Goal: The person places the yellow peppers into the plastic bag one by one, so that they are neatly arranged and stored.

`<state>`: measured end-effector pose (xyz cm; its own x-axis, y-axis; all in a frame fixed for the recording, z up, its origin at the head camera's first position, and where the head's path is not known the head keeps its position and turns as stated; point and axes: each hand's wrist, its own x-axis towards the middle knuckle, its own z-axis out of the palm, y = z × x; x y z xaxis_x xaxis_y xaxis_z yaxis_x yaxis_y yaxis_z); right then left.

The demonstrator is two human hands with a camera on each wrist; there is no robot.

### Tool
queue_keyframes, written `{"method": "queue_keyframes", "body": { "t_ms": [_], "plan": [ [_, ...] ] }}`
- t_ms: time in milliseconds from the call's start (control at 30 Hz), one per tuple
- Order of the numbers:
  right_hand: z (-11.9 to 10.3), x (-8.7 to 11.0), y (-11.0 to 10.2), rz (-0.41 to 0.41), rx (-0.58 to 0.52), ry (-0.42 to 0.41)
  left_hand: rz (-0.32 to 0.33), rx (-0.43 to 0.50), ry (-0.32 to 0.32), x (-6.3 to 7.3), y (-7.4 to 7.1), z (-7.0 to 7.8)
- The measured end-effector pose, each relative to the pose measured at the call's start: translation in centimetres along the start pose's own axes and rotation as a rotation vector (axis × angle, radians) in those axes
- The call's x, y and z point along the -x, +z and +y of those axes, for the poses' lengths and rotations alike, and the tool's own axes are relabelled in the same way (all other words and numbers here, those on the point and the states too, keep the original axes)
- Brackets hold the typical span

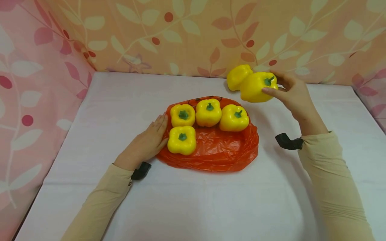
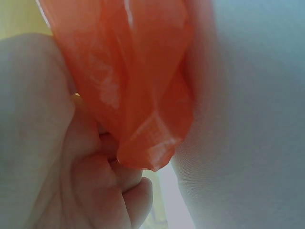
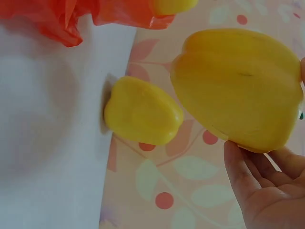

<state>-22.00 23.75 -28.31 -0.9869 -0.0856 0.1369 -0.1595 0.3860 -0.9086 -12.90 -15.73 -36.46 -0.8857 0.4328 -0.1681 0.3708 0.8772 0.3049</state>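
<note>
Raised over the back right of the table, my right hand [image 1: 291, 95] grips a yellow bell pepper [image 1: 255, 87] with a green stem between thumb and fingers. Another yellow bell pepper [image 3: 143, 110] sits on the table behind it, near the patterned wall. My left hand [image 1: 150, 139] rests against the left side of a red plastic bag [image 1: 218, 147], its fingers extended along the edge. In the left wrist view a fold of the bag [image 2: 143, 95] lies against that palm. Several yellow peppers [image 1: 208, 113] sit stem up on the bag, one in front and the others along the back.
A white cloth [image 1: 211, 207] covers the table. Leaf-patterned fabric [image 1: 187, 36] rises along its back edge, with more at the left side [image 1: 33, 100]. A black wrist mount [image 1: 288, 142] juts from the right sleeve, and another [image 1: 141, 170] from the left.
</note>
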Motion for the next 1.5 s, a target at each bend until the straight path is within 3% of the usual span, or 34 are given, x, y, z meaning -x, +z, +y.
{"method": "queue_keyframes", "body": {
  "t_ms": [233, 467, 867, 1267, 1500],
  "plan": [
    [-1.0, 1.2, -0.3, -0.002, -0.087, -0.011, 0.002, -0.003, 0.004, 0.0, 0.0, 0.0],
    [-2.0, 2.3, -0.1, -0.019, -0.284, -0.122, 0.008, -0.004, 0.011, -0.1, 0.1, -0.1],
    [-3.5, 4.3, 0.7, -0.07, -0.349, -0.234, 0.009, 0.005, 0.006, 0.0, 0.1, -0.1],
    [-3.8, 6.6, 1.9, -0.194, -0.249, -0.346, -0.002, -0.004, 0.005, 0.0, -0.1, -0.1],
    [-4.0, 7.7, 3.0, -0.228, -0.005, -0.357, 0.004, -0.004, 0.009, 0.0, 0.0, -0.1]
  ]
}}
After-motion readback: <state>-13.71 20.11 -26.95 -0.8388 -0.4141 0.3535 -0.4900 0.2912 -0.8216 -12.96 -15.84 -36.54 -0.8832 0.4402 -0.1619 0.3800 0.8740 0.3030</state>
